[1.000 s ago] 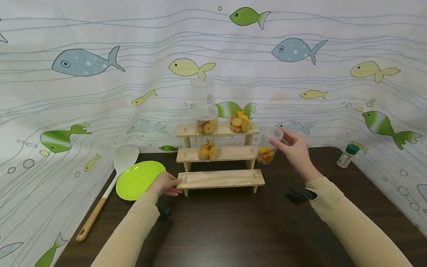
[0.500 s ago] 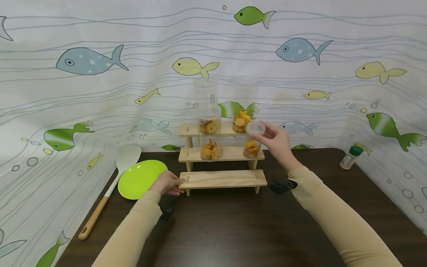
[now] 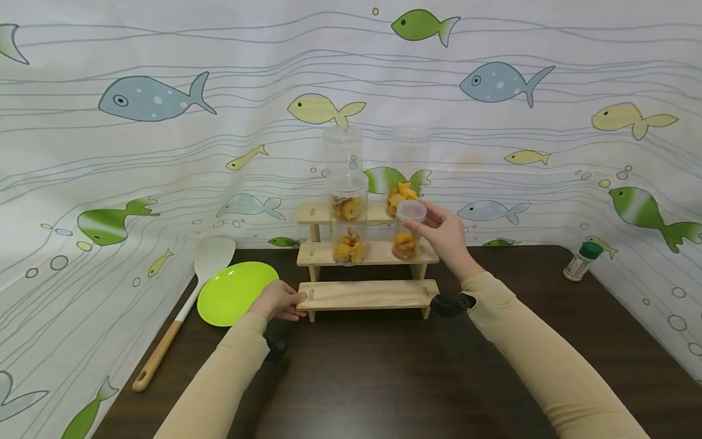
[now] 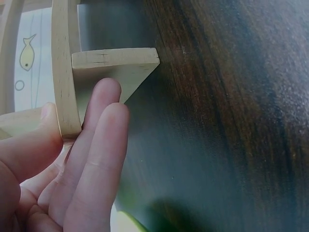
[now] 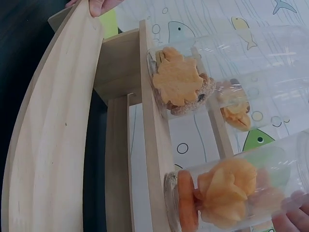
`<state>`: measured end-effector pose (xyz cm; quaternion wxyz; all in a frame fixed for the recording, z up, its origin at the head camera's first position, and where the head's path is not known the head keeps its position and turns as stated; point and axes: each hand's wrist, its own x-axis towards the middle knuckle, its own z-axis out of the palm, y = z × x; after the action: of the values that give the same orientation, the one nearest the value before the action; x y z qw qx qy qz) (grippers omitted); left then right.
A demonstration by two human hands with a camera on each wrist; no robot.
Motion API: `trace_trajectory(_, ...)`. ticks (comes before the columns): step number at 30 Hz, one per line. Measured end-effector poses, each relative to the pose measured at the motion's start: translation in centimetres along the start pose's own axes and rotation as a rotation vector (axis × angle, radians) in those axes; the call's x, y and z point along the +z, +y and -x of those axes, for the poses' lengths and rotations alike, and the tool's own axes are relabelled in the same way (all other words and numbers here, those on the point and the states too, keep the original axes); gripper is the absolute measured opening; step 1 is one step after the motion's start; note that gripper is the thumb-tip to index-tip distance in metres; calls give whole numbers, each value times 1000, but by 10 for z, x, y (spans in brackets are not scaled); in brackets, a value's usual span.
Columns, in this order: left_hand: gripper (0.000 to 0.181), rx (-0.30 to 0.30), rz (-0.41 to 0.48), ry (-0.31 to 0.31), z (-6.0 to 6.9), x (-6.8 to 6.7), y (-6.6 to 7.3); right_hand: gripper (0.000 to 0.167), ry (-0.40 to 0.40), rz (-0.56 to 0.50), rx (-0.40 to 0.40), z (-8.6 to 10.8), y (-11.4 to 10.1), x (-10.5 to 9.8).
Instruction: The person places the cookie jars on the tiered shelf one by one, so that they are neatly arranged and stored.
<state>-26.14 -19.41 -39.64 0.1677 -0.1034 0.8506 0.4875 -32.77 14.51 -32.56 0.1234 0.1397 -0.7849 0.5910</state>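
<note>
A three-step wooden rack [image 3: 367, 295] stands on the dark table. My left hand [image 3: 276, 300] pinches the left end of its lowest board; the left wrist view shows the board [image 4: 67, 92] between thumb and fingers. At the right end of the middle step, my right hand [image 3: 445, 236] grips a clear jar [image 3: 404, 245] with orange snacks near its top. That jar stands upright, and its base [image 5: 171, 198] meets the middle board in the right wrist view. Left of it on the same step is another clear jar [image 3: 350, 247] of cookies. Two more jars, one with star-shaped cookies [image 3: 402, 194], stand on the top step.
A bright green plate [image 3: 236, 292] lies left of the rack, beside a white spatula [image 3: 189, 302] with a wooden handle. A green-capped shaker [image 3: 584, 262] stands at the far right. A fish-patterned sheet [image 3: 230, 73] hangs behind and along the sides.
My right hand has carried the jar left, from beside the rack onto the right end of the middle step. My left hand keeps its hold on the lowest board.
</note>
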Motion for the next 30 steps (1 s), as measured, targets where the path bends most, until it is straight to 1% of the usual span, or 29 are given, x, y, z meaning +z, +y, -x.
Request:
trace_trajectory(4,31,0,2,-10,-2,0,0,67,22,-4,-13,0,1,2)
trace_trajectory(11,31,-2,-3,-13,-4,1,2,67,70,0,-11,-3,5,3)
trace_trajectory(13,31,3,-7,-23,-5,2,3,67,81,12,-9,-3,6,4)
trace_trajectory(16,30,2,-35,-20,-7,1,4,68,76,50,-10,-5,7,6)
trace_trajectory(20,29,20,-116,10,-12,-1,3,72,23,107,-18,-6,7,6)
trace_trajectory(22,29,42,-165,31,-14,-1,1,74,-2,128,-19,-5,7,3)
trace_trajectory(24,30,73,-237,57,-14,-2,0,74,-11,154,-18,-2,7,0)
trace_trajectory(25,30,93,-285,74,-14,-3,-1,73,-13,172,-22,-1,7,-2)
trace_trajectory(28,29,167,-422,153,-10,-5,-2,70,-13,210,-34,3,6,-5)
trace_trajectory(30,29,217,-491,209,-5,-7,-1,70,-17,232,-51,5,5,-7)
